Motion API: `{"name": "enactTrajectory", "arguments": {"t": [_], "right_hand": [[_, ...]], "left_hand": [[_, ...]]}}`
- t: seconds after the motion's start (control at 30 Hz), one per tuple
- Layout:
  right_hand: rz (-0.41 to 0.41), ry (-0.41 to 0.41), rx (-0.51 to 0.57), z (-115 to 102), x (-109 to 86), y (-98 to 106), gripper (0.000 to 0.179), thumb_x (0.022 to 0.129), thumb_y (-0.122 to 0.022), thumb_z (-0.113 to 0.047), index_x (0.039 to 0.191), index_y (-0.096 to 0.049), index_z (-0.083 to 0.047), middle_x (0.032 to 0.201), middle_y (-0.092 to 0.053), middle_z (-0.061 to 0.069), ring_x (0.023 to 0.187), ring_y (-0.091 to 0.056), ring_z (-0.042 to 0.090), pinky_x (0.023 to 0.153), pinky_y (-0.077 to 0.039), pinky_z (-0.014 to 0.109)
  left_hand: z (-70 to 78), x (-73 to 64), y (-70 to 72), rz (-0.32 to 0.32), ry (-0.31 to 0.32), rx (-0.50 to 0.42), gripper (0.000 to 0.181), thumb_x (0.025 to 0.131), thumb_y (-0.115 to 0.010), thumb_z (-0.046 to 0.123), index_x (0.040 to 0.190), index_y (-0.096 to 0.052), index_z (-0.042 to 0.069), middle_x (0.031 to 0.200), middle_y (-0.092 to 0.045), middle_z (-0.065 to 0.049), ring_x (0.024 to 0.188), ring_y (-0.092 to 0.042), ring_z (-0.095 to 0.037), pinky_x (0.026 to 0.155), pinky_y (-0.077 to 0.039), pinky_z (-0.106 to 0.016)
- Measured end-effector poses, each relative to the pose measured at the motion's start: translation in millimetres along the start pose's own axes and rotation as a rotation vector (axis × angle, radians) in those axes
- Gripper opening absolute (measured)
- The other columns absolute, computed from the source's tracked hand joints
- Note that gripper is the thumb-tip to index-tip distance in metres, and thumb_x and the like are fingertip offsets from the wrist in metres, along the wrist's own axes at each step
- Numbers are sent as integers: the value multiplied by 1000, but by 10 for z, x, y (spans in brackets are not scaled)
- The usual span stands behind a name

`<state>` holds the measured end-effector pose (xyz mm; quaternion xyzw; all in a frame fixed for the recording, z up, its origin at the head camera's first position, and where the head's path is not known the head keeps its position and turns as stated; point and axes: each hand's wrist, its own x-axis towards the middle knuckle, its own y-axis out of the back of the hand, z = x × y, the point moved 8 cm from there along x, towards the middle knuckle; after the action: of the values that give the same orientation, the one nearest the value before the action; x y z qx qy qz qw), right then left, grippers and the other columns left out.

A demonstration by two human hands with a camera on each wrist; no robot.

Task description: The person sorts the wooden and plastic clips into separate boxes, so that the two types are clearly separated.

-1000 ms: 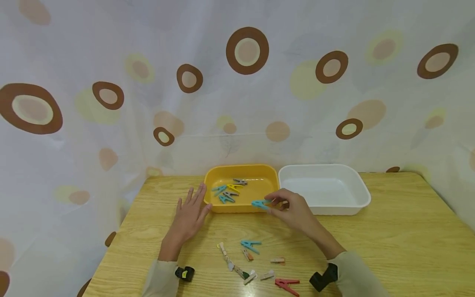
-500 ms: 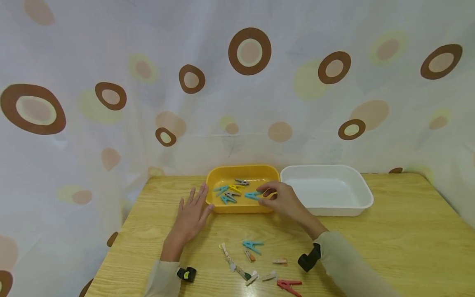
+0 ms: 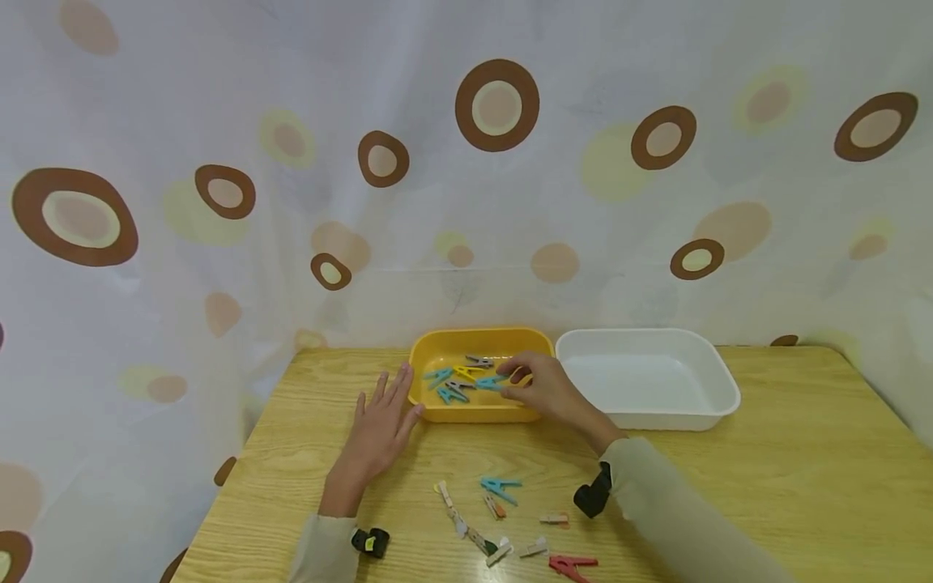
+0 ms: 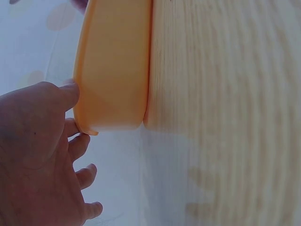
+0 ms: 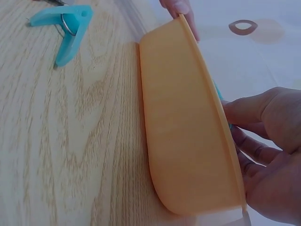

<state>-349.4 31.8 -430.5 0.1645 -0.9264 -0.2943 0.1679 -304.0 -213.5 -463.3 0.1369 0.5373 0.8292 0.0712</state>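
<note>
My right hand (image 3: 548, 392) reaches over the right part of the yellow tray (image 3: 481, 414) and pinches a light blue plastic clothespin (image 3: 490, 383) between thumb and fingers, low inside it. In the right wrist view the tray wall (image 5: 188, 117) hides most of that clothespin. Several clothespins lie on the tray's floor, among them a yellow clothespin (image 3: 468, 372), a grey clothespin (image 3: 479, 361) and a blue clothespin (image 3: 440, 376). My left hand (image 3: 381, 429) touches the tray's left end with fingers spread; in the left wrist view, thumb and forefinger meet the rim (image 4: 80, 113).
Right of the yellow tray stands a white tray (image 3: 656, 419). Nearer on the wooden table (image 3: 802, 486) lie a blue clothespin (image 3: 500, 488), a red clothespin (image 3: 572, 564) and several small wooden clothespins (image 3: 554, 519). A dotted curtain (image 3: 466, 202) hangs behind the table.
My right hand has carried the blue clothespin leftward from the yellow tray's front right rim to inside the tray, near the others. My left hand has stayed at the tray's left end.
</note>
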Motion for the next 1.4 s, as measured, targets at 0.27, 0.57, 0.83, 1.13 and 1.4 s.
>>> {"name": "enactTrajectory", "arguments": {"t": [0.27,0.57,0.83,1.13,1.4], "right_hand": [[-14,-11,-50,25,50,-68,23,90,-79,-3,112,-73,-1,112,-70,12,95,-66,27,81,-58,40],[-25,-14,-80,25,57,-88,23,89,-79,-4,111,-74,-3,111,-70,9,96,-66,26,81,-58,39],[-58,-17,-127,30,77,-121,29,89,-80,-6,116,-73,1,115,-69,13,100,-67,31,83,-58,43],[-26,-15,-88,17,62,-88,28,92,-76,-4,119,-71,2,118,-69,15,103,-67,33,83,-58,44],[36,25,4,-44,-22,33,26,94,-73,-4,120,-72,-2,117,-69,19,101,-67,31,81,-59,43]], "left_hand": [[35,-2,-13,7,-5,-4,65,111,-43,40,165,-21,10,170,-18,-6,154,-16,-41,115,-12,-75],[56,10,-2,11,-6,-7,66,111,-41,43,165,-20,11,170,-17,-4,155,-16,-40,116,-11,-73],[47,19,-13,6,-6,7,67,111,-38,46,165,-20,11,170,-16,-3,155,-16,-40,116,-12,-74],[23,21,-24,4,-5,17,67,111,-37,46,165,-20,10,170,-17,-4,155,-16,-40,115,-13,-74],[13,3,7,5,-1,10,66,111,-40,43,165,-21,9,170,-18,-6,154,-16,-41,115,-12,-74]]}}
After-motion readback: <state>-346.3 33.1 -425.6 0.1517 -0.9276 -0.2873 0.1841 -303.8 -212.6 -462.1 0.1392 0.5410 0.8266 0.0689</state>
